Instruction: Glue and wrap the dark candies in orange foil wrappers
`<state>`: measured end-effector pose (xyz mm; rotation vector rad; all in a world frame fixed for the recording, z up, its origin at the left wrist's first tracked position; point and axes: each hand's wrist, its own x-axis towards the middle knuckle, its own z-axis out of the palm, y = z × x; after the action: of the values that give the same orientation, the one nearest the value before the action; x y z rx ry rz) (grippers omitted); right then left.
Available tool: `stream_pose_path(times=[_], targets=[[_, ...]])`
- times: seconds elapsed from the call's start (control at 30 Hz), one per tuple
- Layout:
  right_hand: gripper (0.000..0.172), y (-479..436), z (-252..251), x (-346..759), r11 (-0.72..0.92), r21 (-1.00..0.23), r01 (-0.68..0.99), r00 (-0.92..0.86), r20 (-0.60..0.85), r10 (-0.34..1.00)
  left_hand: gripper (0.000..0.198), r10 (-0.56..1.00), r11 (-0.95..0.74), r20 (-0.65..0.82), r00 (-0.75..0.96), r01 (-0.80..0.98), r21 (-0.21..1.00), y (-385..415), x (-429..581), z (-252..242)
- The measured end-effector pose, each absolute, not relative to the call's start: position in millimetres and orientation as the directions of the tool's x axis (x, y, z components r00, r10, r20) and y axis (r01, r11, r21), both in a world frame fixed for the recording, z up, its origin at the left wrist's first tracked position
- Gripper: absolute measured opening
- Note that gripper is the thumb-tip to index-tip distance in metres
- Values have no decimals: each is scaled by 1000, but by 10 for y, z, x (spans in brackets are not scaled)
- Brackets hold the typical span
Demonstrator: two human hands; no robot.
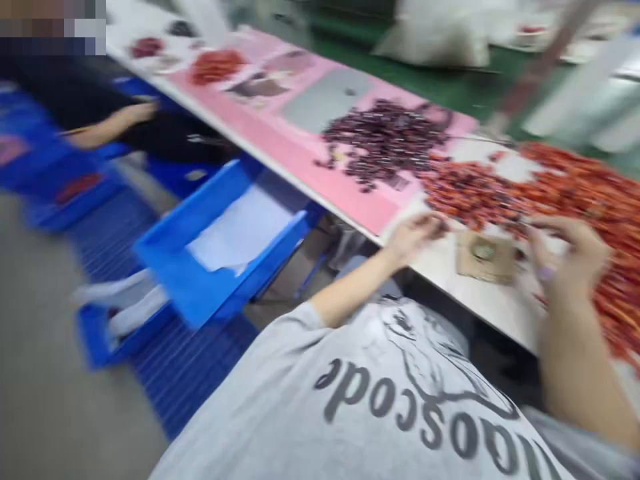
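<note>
My left hand (416,238) is at the near table edge, its fingers pinched together around something small and dark that blur keeps me from naming. Right of it, my right hand (573,257) has thumb and index finger meeting over the edge of a pile of small red pieces (467,193); what they hold cannot be made out. Between the hands lies a brown cardboard square (485,259) with a round greenish mark in its middle. A heap of dark purple pieces (387,140) sits beyond my left hand. Orange-red pieces (590,193) spread widely behind and beside my right hand.
A pink sheet (340,183) covers the table's middle, with a grey flat panel (327,100) on it. A blue bin (215,267) with white sheeting stands left, below table height. Another person's hand (135,113) shows farther left. White bags (445,33) lie across the table.
</note>
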<state>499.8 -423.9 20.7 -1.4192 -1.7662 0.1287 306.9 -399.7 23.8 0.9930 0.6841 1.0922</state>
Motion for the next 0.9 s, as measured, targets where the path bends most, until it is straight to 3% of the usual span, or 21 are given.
stream_pose_path(times=[0.1, 0.17, 0.27, 0.53, 0.6, 0.7, 0.8, 0.9], targets=[[23, -4797, 216, 5449, 189, -469, 863, 116, 546, 830, 21, 868, 419, -144, 475, -546, 726, -3927, 3166, 5], [15, -4850, 186, 5508, 177, -442, 879, 99, 533, 840, 12, 843, 491, -205, 497, -557, 670, -3925, 3185, -49], [15, -4775, 174, 5517, 190, -421, 887, 65, 522, 850, 12, 843, 503, -230, 486, -563, 656, -3971, 3171, -33], [16, -4888, 177, 5963, -39, -351, 936, 207, 455, 866, 15, 850, 483, -201, 487, -567, 667, -3949, 3200, -99], [17, -4883, 155, 5945, 22, -354, 935, 157, 470, 869, 19, 848, 480, -193, 494, -560, 675, -3936, 3206, -120], [20, -4804, 174, 5798, 254, -372, 893, -48, 483, 874, 26, 826, 507, -210, 523, -526, 683, -3923, 3214, -122], [20, -4632, 242, 5644, 410, -339, 847, -289, 355, 889, 29, 789, 545, -235, 568, -470, 694, -3901, 3233, -98], [15, -4400, 302, 5585, 442, -295, 847, -396, 205, 895, 30, 760, 574, -258, 597, -430, 697, -3872, 3262, -68]])
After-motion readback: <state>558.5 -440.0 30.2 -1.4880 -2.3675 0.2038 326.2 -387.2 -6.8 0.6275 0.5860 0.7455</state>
